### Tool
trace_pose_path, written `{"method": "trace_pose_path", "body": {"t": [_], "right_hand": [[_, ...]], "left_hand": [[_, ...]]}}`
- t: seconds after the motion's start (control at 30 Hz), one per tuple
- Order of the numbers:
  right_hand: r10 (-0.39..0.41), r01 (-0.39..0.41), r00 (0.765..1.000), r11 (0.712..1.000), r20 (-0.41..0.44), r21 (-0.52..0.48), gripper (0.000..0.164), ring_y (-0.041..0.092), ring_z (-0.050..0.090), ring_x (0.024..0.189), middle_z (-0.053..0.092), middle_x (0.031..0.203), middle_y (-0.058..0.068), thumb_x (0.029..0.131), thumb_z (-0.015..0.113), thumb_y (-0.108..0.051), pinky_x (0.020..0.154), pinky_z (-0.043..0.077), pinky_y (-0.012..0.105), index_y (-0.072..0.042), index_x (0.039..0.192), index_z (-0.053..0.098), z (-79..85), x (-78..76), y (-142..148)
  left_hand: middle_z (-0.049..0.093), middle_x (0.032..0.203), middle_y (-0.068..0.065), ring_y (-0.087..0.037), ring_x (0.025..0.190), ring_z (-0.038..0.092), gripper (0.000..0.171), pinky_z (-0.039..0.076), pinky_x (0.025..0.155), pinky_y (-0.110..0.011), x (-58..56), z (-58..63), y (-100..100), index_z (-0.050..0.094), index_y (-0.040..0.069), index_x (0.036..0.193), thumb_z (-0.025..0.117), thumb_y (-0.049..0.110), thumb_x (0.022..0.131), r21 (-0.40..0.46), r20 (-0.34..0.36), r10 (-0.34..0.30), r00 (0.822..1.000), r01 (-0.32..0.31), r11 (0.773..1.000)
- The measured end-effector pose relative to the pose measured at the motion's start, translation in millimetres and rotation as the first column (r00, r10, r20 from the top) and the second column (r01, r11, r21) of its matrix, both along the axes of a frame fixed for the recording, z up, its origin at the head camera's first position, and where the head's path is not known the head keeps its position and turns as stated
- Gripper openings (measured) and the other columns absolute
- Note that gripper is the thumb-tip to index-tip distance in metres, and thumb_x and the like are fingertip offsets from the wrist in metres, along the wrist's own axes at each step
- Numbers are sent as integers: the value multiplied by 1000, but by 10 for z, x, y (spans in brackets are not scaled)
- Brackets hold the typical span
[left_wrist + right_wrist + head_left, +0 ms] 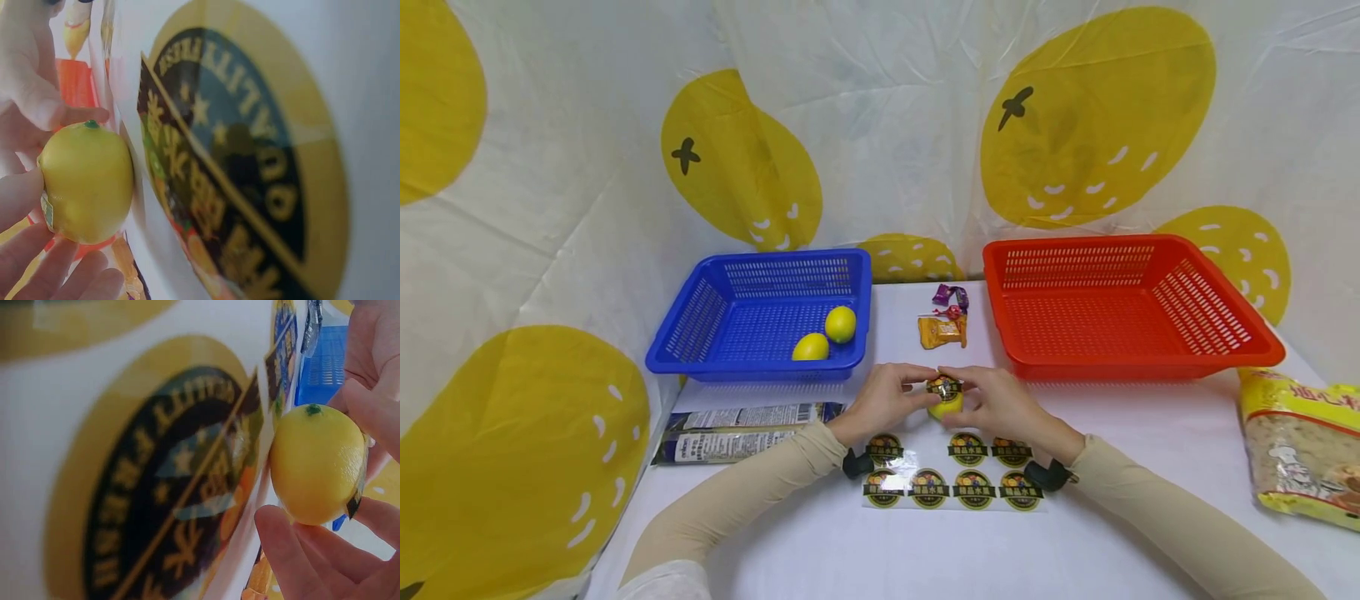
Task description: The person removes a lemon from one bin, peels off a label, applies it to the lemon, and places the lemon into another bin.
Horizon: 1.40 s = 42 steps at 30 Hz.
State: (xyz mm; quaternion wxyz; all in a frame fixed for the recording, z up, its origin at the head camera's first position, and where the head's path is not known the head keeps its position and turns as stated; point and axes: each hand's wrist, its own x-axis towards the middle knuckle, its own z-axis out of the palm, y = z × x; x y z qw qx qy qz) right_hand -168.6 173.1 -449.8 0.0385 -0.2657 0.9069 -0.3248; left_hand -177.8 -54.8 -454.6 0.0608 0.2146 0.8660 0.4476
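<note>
A yellow lemon (951, 409) stands at the middle of the table, between both hands. A dark round fruit label (944, 387) with gold lettering lies over its upper side facing me; an edge of it lifts off the peel in the right wrist view. My left hand (886, 400) holds the lemon from the left, thumb and fingertips at the label. From the right, my right hand (1006, 404) grips it between thumb and fingers. A green stem end shows on the lemon (317, 464). Just below the hands lies a label sheet (927, 510), with one bare spot in its upper row.
A blue basket (760, 367) with two lemons (840, 324) stands at the back left, a red basket (1135, 367) at the back right. Wrapped candies (943, 332) lie between them. Long packets (730, 446) are at left, a yellow food bag (1303, 450) at right.
</note>
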Motion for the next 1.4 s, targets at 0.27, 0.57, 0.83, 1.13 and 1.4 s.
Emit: {"method": "trace_pose_path", "body": {"t": [0.27,0.57,0.83,1.13,1.4], "right_hand": [[-1,1,1000,997,-8,76,82,3,58,64,66,71,-6,75,91,-39,63,40,22,-11,145,59,-19,-27,-32],[-21,24,999,998,-43,59,79,11,70,79,78,100,2,73,93,-39,72,52,28,-14,141,63,-26,-15,-49],[-33,31,994,999,-104,-24,74,17,74,89,74,126,8,71,95,-30,75,60,29,-10,136,66,30,97,-4],[-84,77,993,993,-85,-86,69,23,73,95,72,125,8,68,97,-26,68,63,28,-12,129,67,179,277,127],[-143,137,988,986,-60,-92,73,22,71,100,72,120,2,67,98,-29,70,63,26,-16,131,66,383,444,305]], "left_hand": [[74,128,1,-17,124,67,38,58,100,-37,12,13,-24,74,17,126,76,34,92,-18,38,27,999,-26,999],[73,130,-3,-20,124,67,36,58,101,-38,33,111,-21,73,11,128,72,30,96,-18,13,37,999,-37,999],[72,131,-8,-24,126,67,35,57,103,-44,92,207,-14,71,8,129,67,28,100,45,-32,44,999,-43,998],[73,128,-11,-27,124,68,35,57,103,-45,95,265,33,71,10,128,66,32,101,63,-35,29,999,-26,998],[73,128,-14,-32,121,69,34,57,102,-46,59,312,118,71,8,127,66,29,100,52,-49,-30,998,33,998]]}}
